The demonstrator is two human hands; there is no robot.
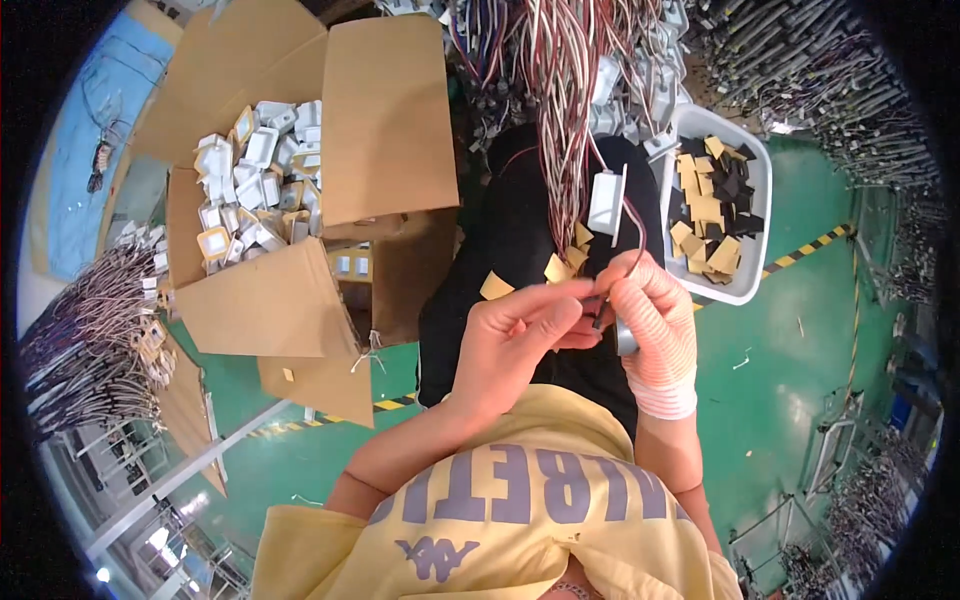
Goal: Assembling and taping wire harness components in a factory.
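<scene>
Over my lap, my right hand, with pale banded wrapping on it, pinches a thin dark red cable. The cable curves up to a white rectangular plastic housing with a flat flange. A small dark piece shows between my hands at the cable's lower end. Under the right fingers sits a rounded grey object, mostly hidden. My left hand has its fingers stretched toward the right fingertips, thumb apart from the index finger; its fingertips are close to the dark piece, and contact is unclear.
Tan square pads lie on my dark trousers. At the left stands an open carton of white housings. A white bin at the right holds tan and black pads. Bundled cables hang ahead; more bundles lie left.
</scene>
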